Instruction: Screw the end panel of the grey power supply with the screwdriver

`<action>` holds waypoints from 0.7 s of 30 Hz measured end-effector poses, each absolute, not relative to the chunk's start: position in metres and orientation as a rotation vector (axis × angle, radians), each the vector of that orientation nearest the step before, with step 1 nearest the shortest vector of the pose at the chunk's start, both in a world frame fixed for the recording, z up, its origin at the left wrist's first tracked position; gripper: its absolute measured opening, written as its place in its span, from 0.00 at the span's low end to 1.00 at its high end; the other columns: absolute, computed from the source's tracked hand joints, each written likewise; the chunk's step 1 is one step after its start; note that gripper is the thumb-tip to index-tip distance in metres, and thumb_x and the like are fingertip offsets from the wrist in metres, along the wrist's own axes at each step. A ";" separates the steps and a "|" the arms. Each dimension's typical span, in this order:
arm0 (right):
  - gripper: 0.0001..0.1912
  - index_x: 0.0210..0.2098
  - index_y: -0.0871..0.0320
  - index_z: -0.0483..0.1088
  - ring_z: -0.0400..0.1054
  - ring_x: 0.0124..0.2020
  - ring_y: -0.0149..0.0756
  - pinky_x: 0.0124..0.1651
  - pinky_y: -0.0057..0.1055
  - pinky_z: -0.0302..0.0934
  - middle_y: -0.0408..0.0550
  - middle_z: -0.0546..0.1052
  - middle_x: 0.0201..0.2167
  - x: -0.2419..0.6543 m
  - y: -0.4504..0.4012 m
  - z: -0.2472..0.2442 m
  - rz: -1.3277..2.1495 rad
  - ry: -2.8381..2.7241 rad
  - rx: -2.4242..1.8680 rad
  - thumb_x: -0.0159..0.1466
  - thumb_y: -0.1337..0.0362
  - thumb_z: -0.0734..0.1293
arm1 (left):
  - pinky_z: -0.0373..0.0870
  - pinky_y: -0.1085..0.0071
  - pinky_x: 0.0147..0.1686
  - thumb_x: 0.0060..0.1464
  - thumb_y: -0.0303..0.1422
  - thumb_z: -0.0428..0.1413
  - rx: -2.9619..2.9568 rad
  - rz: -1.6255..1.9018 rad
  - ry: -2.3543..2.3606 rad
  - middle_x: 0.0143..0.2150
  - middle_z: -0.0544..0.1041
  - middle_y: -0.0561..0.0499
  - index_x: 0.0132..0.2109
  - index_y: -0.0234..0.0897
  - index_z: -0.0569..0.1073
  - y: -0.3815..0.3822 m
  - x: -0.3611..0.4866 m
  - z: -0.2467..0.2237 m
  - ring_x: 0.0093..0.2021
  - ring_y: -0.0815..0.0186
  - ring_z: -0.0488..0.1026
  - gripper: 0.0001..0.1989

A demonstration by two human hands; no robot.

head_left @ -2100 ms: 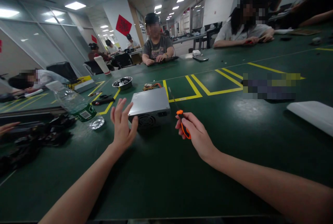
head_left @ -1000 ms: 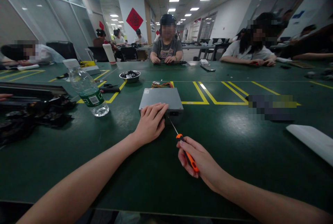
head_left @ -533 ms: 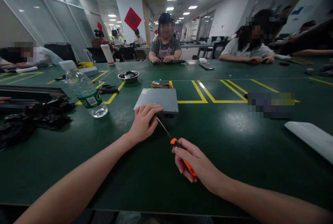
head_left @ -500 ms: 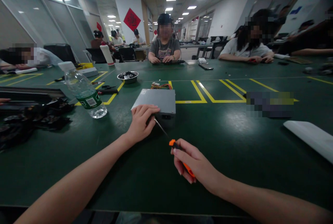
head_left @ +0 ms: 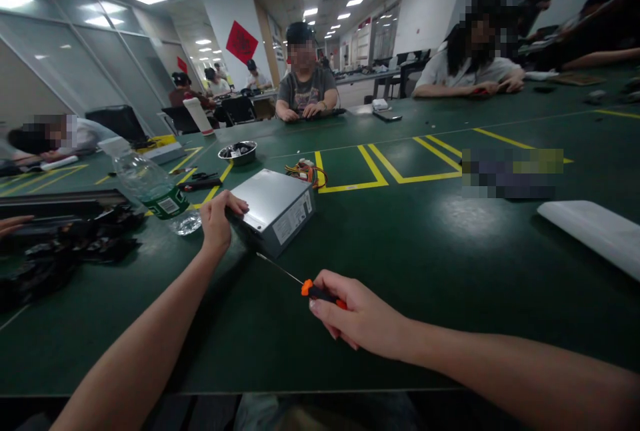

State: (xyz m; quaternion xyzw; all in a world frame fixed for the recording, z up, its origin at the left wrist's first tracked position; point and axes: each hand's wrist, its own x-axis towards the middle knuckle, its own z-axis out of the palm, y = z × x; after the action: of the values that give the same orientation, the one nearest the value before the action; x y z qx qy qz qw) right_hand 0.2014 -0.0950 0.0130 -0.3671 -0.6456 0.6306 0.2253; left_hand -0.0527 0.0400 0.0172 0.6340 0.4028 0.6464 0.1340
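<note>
"Green surface (head_left: pixel 280 351), marked with yellow tape (head_left: pixel 350 187), spans the work area. Location of the power supply box (head_left: pixel 273 197)?"

"Left of the surface's centre line, set in from its near edge. Its labelled side (head_left: pixel 293 221) runs obliquely, from the near corner of the box towards the surface's far right corner. Which axis is longer cannot be told reliably."

"State of the hands?"

"Left hand (head_left: pixel 217 217): fingers partly curled over the left side of the box, touching it. Thumb hidden; whether it grips cannot be told. Right hand (head_left: pixel 350 311): closed around the handle of a screwdriver (head_left: pixel 306 287), nearer the surface's near edge and apart from the box."

"Which hand is nearer, and how is the tool aligned?"

"The left. From the right hand, the box lies ahead and to the left. The shaft points obliquely towards the surface's left edge; its tip (head_left: pixel 259 255) lies just beside the near corner of the box. Contact cannot be confirmed."

"Adjacent items?"

"Cable bundle (head_left: pixel 306 172) behind the box; bottle (head_left: pixel 167 204) to its left."
</note>
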 end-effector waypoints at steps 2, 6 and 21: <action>0.06 0.35 0.57 0.61 0.55 0.15 0.19 0.17 0.17 0.50 0.34 0.64 0.19 0.201 -0.095 0.013 1.721 -1.803 -1.021 0.64 0.61 0.60 | 0.69 0.68 0.33 0.55 0.35 0.44 1.805 1.885 1.206 0.16 0.68 0.52 0.14 0.39 0.64 0.044 -0.057 0.018 0.23 0.67 0.70 0.22; 0.07 0.36 0.58 0.62 0.55 0.15 0.19 0.18 0.18 0.50 0.35 0.64 0.19 0.201 -0.095 0.014 1.706 -1.828 -1.041 0.64 0.60 0.60 | 0.69 0.68 0.33 0.54 0.36 0.45 1.831 1.861 1.262 0.17 0.68 0.52 0.15 0.39 0.63 0.044 -0.060 0.017 0.24 0.67 0.70 0.20; 0.08 0.37 0.57 0.61 0.55 0.15 0.20 0.16 0.17 0.50 0.35 0.64 0.20 0.201 -0.093 0.011 1.777 -1.792 -1.024 0.64 0.59 0.60 | 0.51 0.54 0.62 0.59 0.45 0.43 2.413 1.111 1.520 0.62 0.61 0.52 0.52 0.46 0.70 0.040 -0.095 0.026 0.62 0.57 0.57 0.20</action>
State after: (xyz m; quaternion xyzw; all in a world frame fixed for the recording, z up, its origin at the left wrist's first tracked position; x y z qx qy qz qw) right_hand 0.2013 -0.0929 0.0110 -0.3679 -0.6438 0.6381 0.2074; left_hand -0.0948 0.0397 0.0256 0.7878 0.4962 0.3627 0.0408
